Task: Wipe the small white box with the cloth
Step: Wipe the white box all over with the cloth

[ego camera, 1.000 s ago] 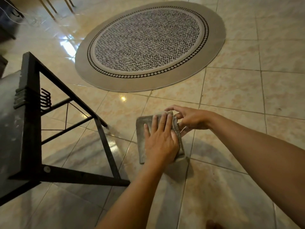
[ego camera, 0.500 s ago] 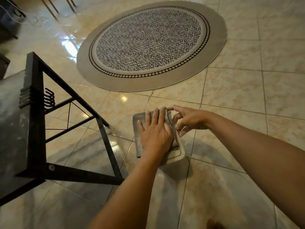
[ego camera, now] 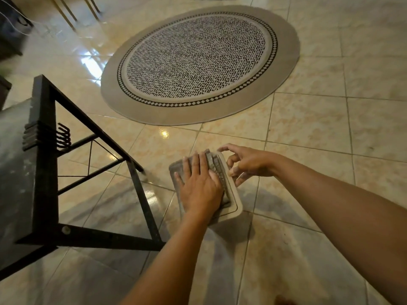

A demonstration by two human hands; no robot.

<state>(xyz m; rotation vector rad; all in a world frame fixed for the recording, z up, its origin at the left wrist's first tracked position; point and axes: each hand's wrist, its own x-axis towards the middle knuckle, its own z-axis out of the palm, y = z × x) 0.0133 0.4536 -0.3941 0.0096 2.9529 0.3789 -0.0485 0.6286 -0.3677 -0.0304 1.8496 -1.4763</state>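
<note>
Small white box [ego camera: 235,200] held in mid-air above tiled floor [ego camera: 308,133], near black metal frame [ego camera: 44,164]. Grey cloth [ego camera: 214,167] spread over box top, bunched along far right edge. Left hand [ego camera: 199,188] flat on cloth, fingers splayed, pressing down. Right hand [ego camera: 247,165] beside box, fingertips pinching its far right rim; only a light hold, from the look of it. Risks, as judged: downward press against a thin pinch, box tipping or slipping to the tiles; bunched cloth sliding off, wiping nothing; exposed near corner left unwiped.
</note>
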